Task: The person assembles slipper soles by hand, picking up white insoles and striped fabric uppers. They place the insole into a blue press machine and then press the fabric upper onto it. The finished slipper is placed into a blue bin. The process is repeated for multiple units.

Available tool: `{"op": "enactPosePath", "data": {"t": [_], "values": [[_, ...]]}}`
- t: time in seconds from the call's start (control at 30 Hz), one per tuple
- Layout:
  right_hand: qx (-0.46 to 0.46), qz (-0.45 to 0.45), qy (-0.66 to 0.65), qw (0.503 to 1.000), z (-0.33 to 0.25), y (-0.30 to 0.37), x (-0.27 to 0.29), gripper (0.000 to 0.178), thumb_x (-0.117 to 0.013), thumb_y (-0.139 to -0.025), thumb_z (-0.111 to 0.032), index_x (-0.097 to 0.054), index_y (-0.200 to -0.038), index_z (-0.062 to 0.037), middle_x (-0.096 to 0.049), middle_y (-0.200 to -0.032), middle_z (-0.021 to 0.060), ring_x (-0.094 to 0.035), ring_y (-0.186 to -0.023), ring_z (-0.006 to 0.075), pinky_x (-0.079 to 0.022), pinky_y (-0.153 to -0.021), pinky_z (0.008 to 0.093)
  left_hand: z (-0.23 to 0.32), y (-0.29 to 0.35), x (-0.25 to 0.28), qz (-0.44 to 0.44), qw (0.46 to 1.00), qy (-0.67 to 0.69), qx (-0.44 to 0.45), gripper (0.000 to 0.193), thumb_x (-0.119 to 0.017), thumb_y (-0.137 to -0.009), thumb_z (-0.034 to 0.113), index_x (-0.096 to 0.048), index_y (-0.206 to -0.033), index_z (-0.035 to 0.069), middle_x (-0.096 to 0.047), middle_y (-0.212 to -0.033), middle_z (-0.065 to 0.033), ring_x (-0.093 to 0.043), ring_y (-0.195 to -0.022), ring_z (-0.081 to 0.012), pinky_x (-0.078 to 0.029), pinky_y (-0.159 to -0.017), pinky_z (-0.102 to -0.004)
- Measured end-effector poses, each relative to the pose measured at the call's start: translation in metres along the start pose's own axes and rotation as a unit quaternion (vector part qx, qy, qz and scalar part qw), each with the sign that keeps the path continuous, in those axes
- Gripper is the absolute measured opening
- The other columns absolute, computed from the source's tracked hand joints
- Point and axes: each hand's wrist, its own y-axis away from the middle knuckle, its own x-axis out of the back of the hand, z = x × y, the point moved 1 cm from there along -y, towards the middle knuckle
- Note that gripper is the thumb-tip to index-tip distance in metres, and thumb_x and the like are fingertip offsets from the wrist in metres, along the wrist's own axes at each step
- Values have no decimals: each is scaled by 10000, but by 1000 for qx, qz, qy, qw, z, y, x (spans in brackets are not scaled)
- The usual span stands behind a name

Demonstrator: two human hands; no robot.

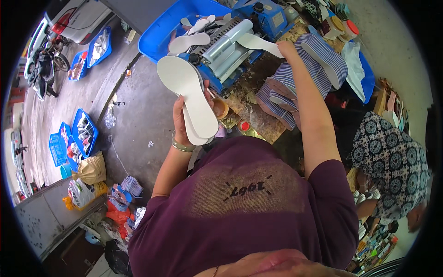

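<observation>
My left hand (181, 117) is closed around a small stack of white shoe insoles (196, 94), held upright in front of my chest. The thumb lies on the near side and some fingertips show past the far edge. Farther off, my right hand (287, 50) grips the end of a single white insole (259, 44). That insole's other end meets the silver rollers (229, 42) of a blue roller machine (213, 74). Its contact point with the rollers is partly hidden. Beneath my right forearm lie piles of blue-and-white striped insoles (318, 62).
A blue tub (154, 34) of loose insoles stands behind the machine. On the stained wooden bench (265, 122) are a brown cup (220, 108) and a red-capped jar (244, 126). Another person in patterned clothing (390, 157) bends at the right. More blue baskets (85, 134) sit on the left floor.
</observation>
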Motion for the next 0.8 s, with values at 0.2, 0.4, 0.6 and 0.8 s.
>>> {"op": "enactPosePath", "data": {"t": [0.2, 0.4, 0.6, 0.8], "values": [[89, 200, -67, 973, -104, 62, 30, 413, -619, -811, -187, -582, -1201, -54, -626, -1107, 178, -602, -1005, 364, -467, -890, 435, 1, -3, -9, 23, 995, -92, 11, 590, -579, -850, 315, -412, -1313, -10, -565, -1145, -136, -583, -1018, -242, -518, -878, -381], [27, -262, -548, 794, -190, 189, 71, 483, -609, -888, -119, -444, -1334, -35, -606, -1151, 77, -575, -1000, 134, -483, -818, 282, -13, -26, 18, 103, 970, -218, -36, 542, -608, -867, 136, -348, -1341, 91, -566, -1150, -101, -612, -1003, -232, -546, -825, -389], [19, -326, -589, 739, -191, 257, 66, 451, -618, -870, -73, -481, -1291, 12, -634, -1077, 67, -594, -947, 104, -469, -830, 250, -30, -40, 4, 105, 964, -243, -22, 459, -619, -873, 92, -411, -1280, 46, -598, -1085, -87, -634, -934, -198, -552, -792, -342], [-43, -75, -616, 783, -139, 243, 67, 316, -537, -922, -76, -556, -1225, 11, -658, -1011, 46, -607, -896, 98, -474, -791, 239, -26, -43, -9, 76, 970, -224, 55, 466, -454, -940, 330, -490, -1249, -17, -623, -1057, -115, -623, -901, -192, -532, -798, -320]]}}
